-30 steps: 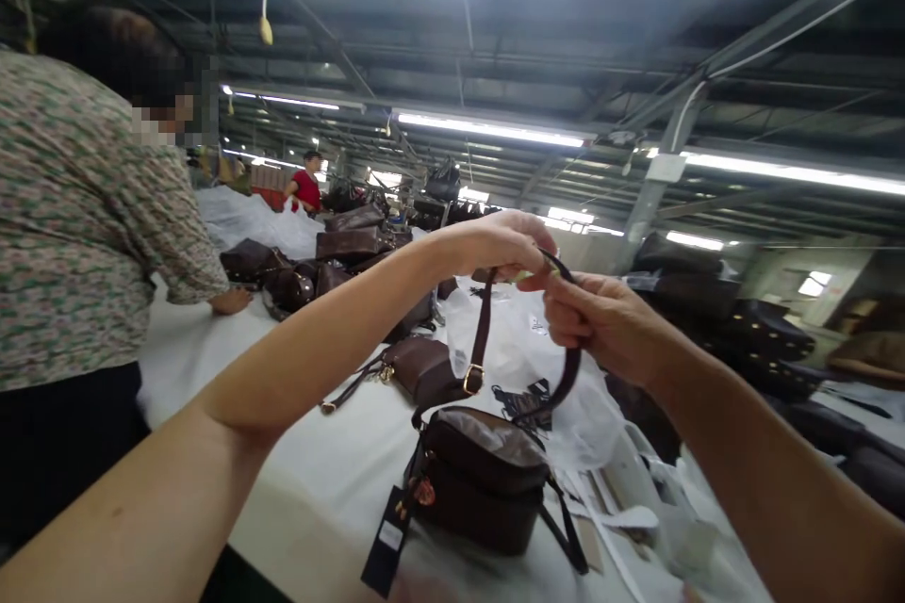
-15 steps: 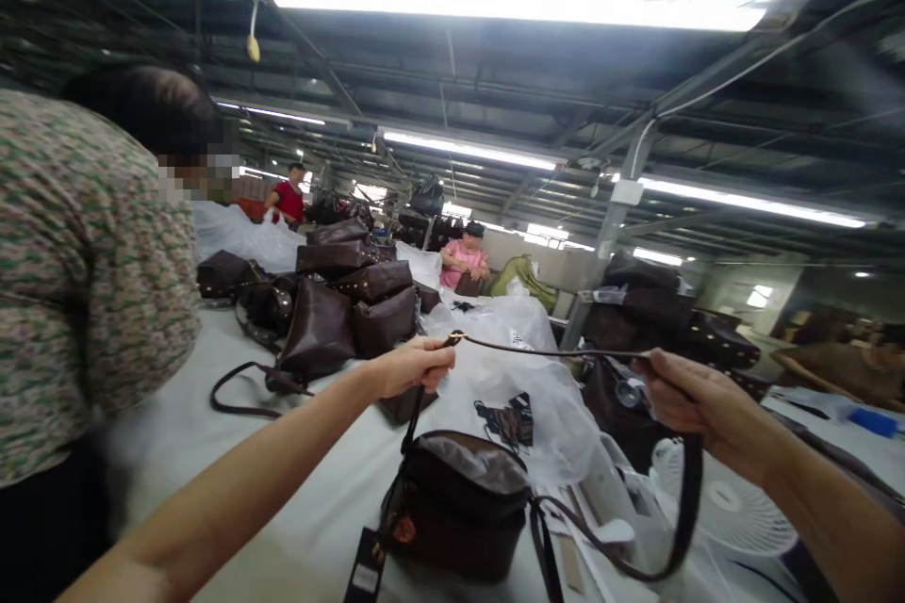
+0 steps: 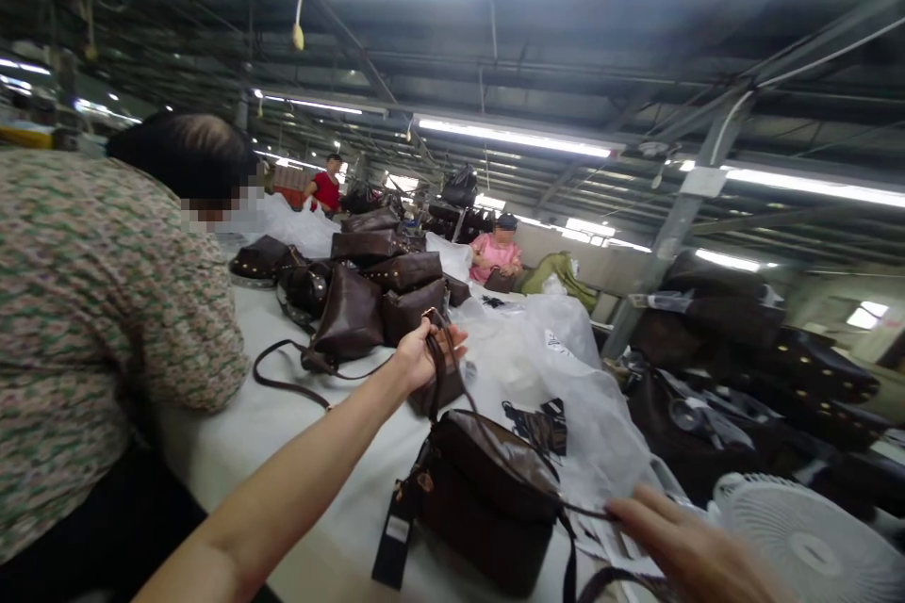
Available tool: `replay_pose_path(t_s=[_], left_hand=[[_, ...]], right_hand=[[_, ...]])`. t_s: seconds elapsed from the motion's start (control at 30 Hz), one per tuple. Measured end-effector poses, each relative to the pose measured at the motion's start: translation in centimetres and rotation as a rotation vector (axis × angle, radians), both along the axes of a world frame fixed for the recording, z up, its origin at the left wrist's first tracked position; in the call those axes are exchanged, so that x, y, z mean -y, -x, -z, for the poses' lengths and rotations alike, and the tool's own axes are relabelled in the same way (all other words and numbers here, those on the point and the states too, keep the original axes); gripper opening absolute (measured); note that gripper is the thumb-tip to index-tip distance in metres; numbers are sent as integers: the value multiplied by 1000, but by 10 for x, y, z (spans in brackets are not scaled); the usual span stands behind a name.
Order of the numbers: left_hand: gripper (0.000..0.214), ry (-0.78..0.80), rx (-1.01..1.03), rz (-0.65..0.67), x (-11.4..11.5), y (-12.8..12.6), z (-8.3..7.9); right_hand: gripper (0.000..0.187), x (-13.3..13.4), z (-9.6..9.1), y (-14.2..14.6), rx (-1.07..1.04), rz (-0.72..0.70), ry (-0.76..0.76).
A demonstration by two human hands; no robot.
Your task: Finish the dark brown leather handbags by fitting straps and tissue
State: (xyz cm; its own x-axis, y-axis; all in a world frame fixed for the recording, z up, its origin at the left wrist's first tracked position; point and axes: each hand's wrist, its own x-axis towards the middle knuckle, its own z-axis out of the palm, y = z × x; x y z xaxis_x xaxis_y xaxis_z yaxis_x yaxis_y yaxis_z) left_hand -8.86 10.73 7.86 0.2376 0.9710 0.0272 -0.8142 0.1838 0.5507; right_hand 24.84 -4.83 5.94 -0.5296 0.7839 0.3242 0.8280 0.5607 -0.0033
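A dark brown handbag [image 3: 487, 509] stands on the white-covered table in front of me, a black hang tag [image 3: 393, 532] dangling from its left side. My left hand [image 3: 424, 353] is closed around its shoulder strap [image 3: 439, 367] near a gold-coloured buckle [image 3: 430, 312], above the bag; some of its fingers stick out. Low on the right, my right hand [image 3: 682, 537] is blurred by motion. A stretch of the strap runs to its fingertips, which look closed on it. Another loop of strap hangs below that hand.
Several dark brown bags [image 3: 350, 311] are heaped behind, left of clear plastic wrapping [image 3: 558, 358]. A co-worker in a floral top [image 3: 106, 301] leans in at left. A white fan [image 3: 806, 528] stands at right, with more bags [image 3: 707, 320] stacked beyond it.
My right hand has moved down from its raised place, and the strap no longer stretches level between my hands. The bag's top flap now lies over its opening. The view has shifted.
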Motion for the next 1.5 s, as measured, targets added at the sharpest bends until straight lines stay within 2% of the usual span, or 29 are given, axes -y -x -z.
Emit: replay_pose_path(t_s=[0.13, 0.2, 0.27, 0.37, 0.5, 0.6, 0.63, 0.7, 0.77, 0.83, 0.9, 0.93, 1.0, 1.07, 1.13, 1.23, 1.37, 1.5], left_hand=[[36, -51, -124, 122, 2, -20, -4], [31, -106, -208, 200, 7, -33, -6], [26, -170, -282, 255, 13, -44, -7], [25, -262, -361, 309, 22, -53, -8], [32, -402, -470, 405, 29, -47, -11], [25, -544, -665, 498, 33, -36, -11], [21, -575, -750, 486, 33, -32, -11], [16, -582, -886, 365, 30, -24, -9], [15, -539, -922, 182, 24, -16, -5], [22, -475, -868, 29, 18, -11, -2], [26, -425, -808, -60, 16, -11, 1], [26, -399, -777, -79, 17, -14, 2], [23, -343, -683, -52, 22, -27, 4], [18, -278, -534, 29, 28, -44, 6], [14, -209, -379, 88, 32, -60, 6], [14, -146, -283, 104, 31, -71, 4], [18, -80, -271, 145, 27, -64, 3], [16, -83, -237, 149, 30, -60, 5]], right_hand=[[27, -9, -52, 66, 315, 65, -172], [23, -19, -74, 98, 402, 117, -184], [21, -31, -88, 122, 430, 173, -178], [21, -52, -95, 142, 374, 169, -177], [16, -69, -87, 151, 205, 151, -157], [10, -74, -80, 146, 40, 168, -117], [9, -75, -79, 141, -4, 145, -80], [8, -77, -76, 122, -58, 71, 31], [15, -79, -74, 95, -81, 44, 151], [29, -79, -71, 70, -111, 135, 211], [36, -76, -68, 56, -122, 254, 169], [33, -74, -67, 56, -106, 295, 118], [20, -69, -63, 70, -42, 320, -11], [14, -64, -59, 97, -3, 327, -107], [15, -61, -54, 125, 15, 306, -147], [19, -61, -42, 152, 79, 191, -151], [23, -67, -20, 154, 102, 56, -139], [21, -76, -6, 148, -154, -103, -162]])
